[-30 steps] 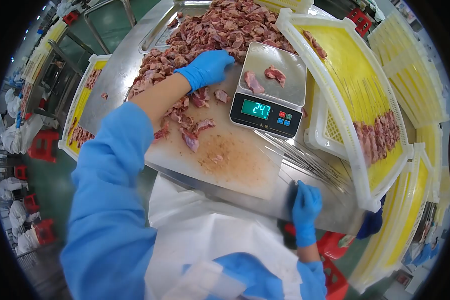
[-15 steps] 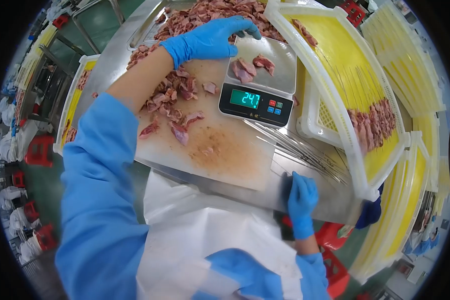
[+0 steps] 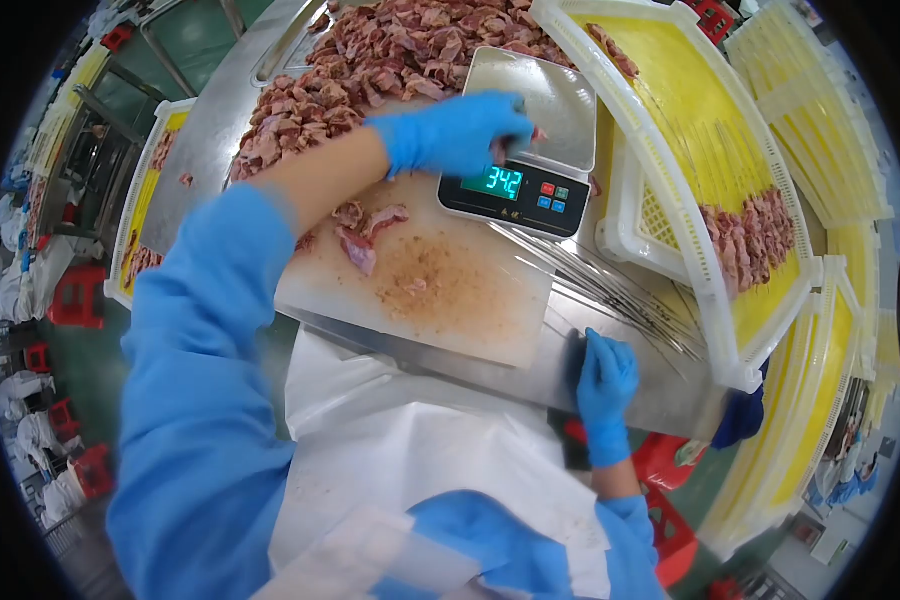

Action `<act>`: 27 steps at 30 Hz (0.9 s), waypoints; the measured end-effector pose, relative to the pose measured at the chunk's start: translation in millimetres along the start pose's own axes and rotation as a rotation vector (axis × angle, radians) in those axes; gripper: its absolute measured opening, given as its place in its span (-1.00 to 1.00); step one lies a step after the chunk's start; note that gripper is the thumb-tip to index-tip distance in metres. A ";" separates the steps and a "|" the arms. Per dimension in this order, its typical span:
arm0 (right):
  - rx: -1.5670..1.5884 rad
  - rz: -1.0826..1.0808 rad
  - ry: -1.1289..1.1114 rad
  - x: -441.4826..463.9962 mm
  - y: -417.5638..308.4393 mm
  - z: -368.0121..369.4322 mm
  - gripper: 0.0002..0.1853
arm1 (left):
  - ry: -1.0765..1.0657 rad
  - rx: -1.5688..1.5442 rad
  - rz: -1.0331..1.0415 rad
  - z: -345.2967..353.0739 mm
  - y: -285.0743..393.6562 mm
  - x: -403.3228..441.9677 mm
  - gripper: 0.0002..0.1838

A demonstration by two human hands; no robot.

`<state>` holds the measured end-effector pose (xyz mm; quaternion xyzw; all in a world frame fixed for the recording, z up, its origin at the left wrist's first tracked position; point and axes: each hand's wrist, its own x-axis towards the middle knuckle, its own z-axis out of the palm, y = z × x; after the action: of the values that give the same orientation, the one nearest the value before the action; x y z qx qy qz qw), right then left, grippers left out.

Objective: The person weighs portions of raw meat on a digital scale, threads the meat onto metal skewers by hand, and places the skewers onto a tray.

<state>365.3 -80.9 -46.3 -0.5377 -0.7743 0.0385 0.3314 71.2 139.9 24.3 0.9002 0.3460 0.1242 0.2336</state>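
Observation:
My left hand (image 3: 460, 135), in a blue glove, is closed around pieces of raw meat (image 3: 500, 150) at the near left part of the scale pan (image 3: 560, 105). It is slightly blurred, and some of the meat is hidden under its fingers. Below it, the display of the digital scale (image 3: 515, 205) reads 34.2. My right hand (image 3: 606, 385), also gloved, rests at the table's front edge with its fingers pressed together; what they hold, if anything, is hidden. Metal skewers (image 3: 610, 295) lie in a bundle between that hand and the scale.
A stained cutting board (image 3: 450, 290) carries a few meat pieces (image 3: 360, 235). Behind it is a large meat heap (image 3: 410, 45). On the right, a white-rimmed yellow tray (image 3: 670, 60) holds skewered meat (image 3: 750, 240); stacked trays (image 3: 810, 420) stand beyond.
My left hand has come down from the pan's far left corner and closed on meat that lay on the pan. The reading went from 24.7 to 34.2. My right hand has barely moved.

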 end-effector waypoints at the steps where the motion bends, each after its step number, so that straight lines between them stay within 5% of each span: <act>1: 0.004 0.004 -0.005 -1.1 0.5 0.2 -0.64 | -0.036 -0.232 -0.114 9.7 11.9 -14.0 -0.65; 4: 0.042 0.049 -0.032 -8.9 -2.9 -10.7 -0.59 | -0.110 -0.281 -0.046 27.5 58.7 -81.0 -0.67; 7: -0.039 -0.019 -0.191 -6.6 -19.8 -35.4 -0.55 | 0.143 -0.516 -0.131 34.2 68.7 -113.2 -0.73; 9: 0.002 0.023 -0.369 -3.0 -35.7 -43.8 -0.50 | 0.279 -0.172 -0.176 31.4 61.1 -117.1 -0.74; 10: 0.003 0.031 -0.378 -2.2 -42.4 -42.1 -0.50 | 0.092 -0.287 -0.265 35.2 56.0 -116.2 -0.73; 14: -0.036 0.004 -0.580 1.8 -56.3 -38.1 -0.43 | -0.004 -0.494 -0.422 29.2 60.0 -105.1 -0.74; 17: -0.065 0.041 -0.651 0.5 -57.4 -47.4 -0.40 | 0.238 -0.457 -0.357 15.5 69.7 -119.4 -0.75; 19: -0.075 0.053 -0.693 -5.4 -55.4 -55.8 -0.39 | 0.180 0.025 0.160 31.7 71.7 -140.6 -0.74; 27: -0.011 -0.026 -0.695 6.5 -64.2 -52.2 -0.34 | 0.174 0.262 -0.120 53.1 76.3 -166.3 -0.80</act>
<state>341.1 -117.6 24.1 -0.4844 -0.8478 0.2110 0.0453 13.4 -40.8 7.0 0.8865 0.4312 0.1416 0.0903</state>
